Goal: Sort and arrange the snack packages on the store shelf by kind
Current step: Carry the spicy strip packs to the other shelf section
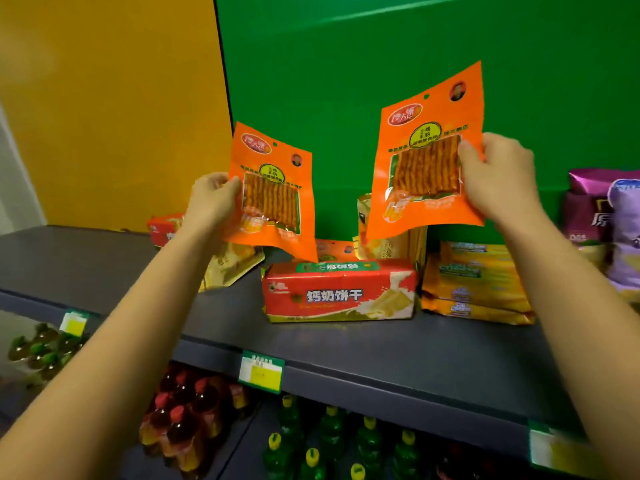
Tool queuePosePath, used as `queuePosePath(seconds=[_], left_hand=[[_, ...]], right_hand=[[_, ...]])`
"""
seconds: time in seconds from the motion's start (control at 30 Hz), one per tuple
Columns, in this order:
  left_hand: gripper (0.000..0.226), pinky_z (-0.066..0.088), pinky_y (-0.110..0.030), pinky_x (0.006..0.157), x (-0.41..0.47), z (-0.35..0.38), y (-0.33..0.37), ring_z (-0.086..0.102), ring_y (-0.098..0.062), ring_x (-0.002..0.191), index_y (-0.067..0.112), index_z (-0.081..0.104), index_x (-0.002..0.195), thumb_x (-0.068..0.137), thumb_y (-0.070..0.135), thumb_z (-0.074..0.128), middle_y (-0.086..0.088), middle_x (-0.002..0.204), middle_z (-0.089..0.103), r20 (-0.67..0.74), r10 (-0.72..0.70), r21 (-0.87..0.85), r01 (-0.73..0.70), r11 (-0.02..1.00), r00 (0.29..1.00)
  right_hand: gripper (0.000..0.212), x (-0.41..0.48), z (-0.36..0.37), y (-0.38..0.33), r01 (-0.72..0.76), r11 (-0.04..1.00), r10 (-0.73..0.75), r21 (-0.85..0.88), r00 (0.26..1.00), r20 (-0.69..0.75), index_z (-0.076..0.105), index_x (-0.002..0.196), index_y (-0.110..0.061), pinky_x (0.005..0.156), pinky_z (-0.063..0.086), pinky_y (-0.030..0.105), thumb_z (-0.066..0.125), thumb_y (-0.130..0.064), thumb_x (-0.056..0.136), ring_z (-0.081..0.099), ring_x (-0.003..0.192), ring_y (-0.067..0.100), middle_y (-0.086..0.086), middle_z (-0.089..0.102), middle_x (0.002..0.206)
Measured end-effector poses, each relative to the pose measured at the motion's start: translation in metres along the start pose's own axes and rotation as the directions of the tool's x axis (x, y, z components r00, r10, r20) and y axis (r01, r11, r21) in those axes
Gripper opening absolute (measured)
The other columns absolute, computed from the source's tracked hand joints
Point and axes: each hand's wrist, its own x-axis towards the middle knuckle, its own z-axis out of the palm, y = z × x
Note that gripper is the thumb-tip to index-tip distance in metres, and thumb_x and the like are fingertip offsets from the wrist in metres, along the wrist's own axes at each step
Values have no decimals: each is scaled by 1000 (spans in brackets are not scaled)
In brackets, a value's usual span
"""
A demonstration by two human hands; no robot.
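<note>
My left hand [211,199] grips the left edge of an orange spicy-strip packet [273,188], held upright above the dark shelf [346,344]. My right hand [498,178] pinches the right edge of a second, identical orange packet [422,157], held higher and tilted. Below them a red biscuit pack [339,292] lies on the shelf. A stack of orange-yellow cracker packs [474,282] lies to its right. Gold pouches [391,244] stand behind, and another gold pouch [232,265] lies under my left forearm. A second red pack [162,230] shows behind my left wrist.
Purple snack bags [609,223] stand at the shelf's right end. Price tags [261,372] hang on the shelf's front edge. Red drink bottles [187,407] and green bottles [332,441] fill the lower shelf. A green back panel [381,64] and a yellow panel [110,98] stand behind.
</note>
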Motion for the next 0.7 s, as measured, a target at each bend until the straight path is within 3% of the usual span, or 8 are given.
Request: queuePosePath(seconds=[0.1, 0.23, 0.33, 0.53, 0.7], left_hand=[[18, 43, -11, 33, 29, 17, -12, 57, -10, 53, 14, 53, 99, 99, 24, 38, 0, 73, 58, 36, -38, -16, 38, 999, 999], [26, 43, -14, 36, 62, 37, -35, 53, -13, 55, 19, 51, 75, 98, 21, 39, -3, 72, 56, 88, -76, -11, 77, 997, 993], [29, 42, -22, 48, 81, 50, -56, 51, -14, 54, 19, 50, 69, 97, 19, 42, -6, 71, 54, 147, -108, 12, 107, 994, 983], [33, 34, -8, 31, 101, 74, -97, 45, 3, 24, 14, 52, 63, 95, 8, 45, -1, 54, 53, 311, -152, 42, 146, 988, 938], [34, 32, -9, 28, 99, 87, -127, 43, 0, 21, 10, 50, 61, 93, 5, 44, 5, 25, 49, 423, -243, 86, 228, 970, 873]], right_hand=[[30, 14, 18, -5, -5, 1000, 5, 7, 1000, 2, 59, 85, -4, 75, 38, 39, 39, -25, 96, 55, 94, 41, 31, 62, 102], [32, 23, 45, -9, 25, 999, -25, -25, 1000, 19, 58, 85, 0, 67, 29, 38, 40, -24, 96, 55, 94, 42, 32, 61, 100], [33, 29, 61, -11, 35, 998, -33, -60, 999, 28, 59, 86, 0, 62, 21, 34, 40, -25, 96, 55, 93, 41, 30, 61, 99], [38, 38, 81, -21, -2, 998, 5, -59, 998, 63, 62, 94, 4, 73, 39, 37, 41, -28, 95, 57, 94, 38, 27, 63, 99], [35, 33, 102, -31, -60, 992, 81, -109, 977, 195, 64, 94, 0, 66, 28, 30, 42, -28, 95, 58, 100, 38, 26, 64, 104]])
